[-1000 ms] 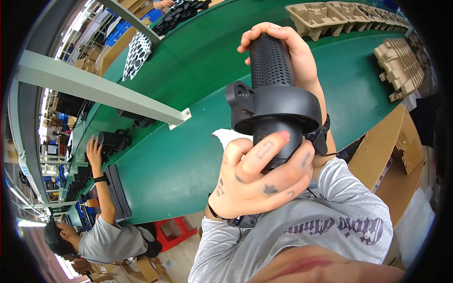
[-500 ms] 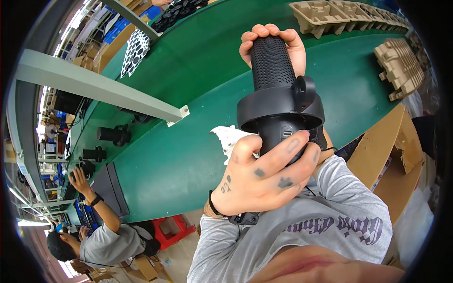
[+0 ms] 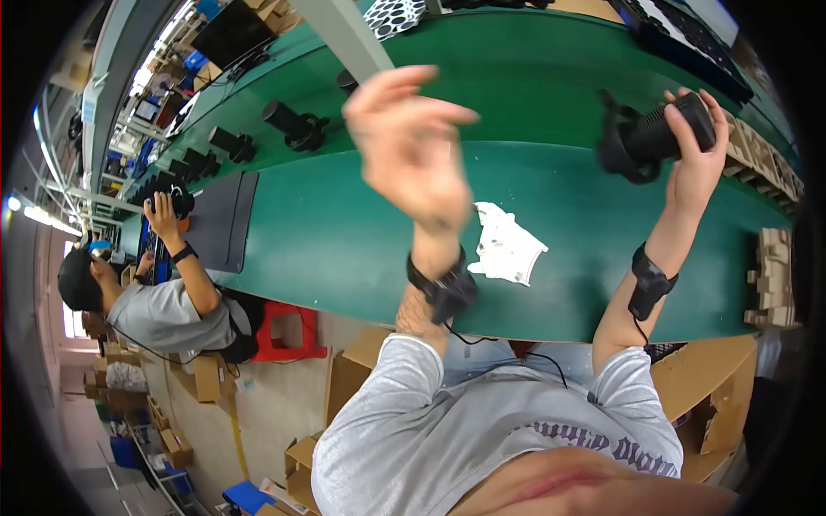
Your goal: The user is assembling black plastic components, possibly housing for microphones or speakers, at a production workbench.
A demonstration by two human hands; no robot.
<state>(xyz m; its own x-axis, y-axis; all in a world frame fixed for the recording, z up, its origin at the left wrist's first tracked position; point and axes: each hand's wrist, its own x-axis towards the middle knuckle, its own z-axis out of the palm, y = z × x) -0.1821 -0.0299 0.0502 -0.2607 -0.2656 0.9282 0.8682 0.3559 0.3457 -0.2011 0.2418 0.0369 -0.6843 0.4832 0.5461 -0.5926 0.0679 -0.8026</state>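
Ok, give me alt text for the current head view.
A person's right hand holds a black cylindrical device over a green bench; the left hand, blurred, is open. A white cloth-like piece lies on the bench.

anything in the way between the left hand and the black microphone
No, nothing visible stands between the left hand and the black microphone held in the right hand. The white cloth lies on the green bench, lower in the picture, off the direct line.

right hand (image 3: 700,165): grips black device (image 3: 651,138) | left hand (image 3: 415,153): blurred, above green table (image 3: 344,249)
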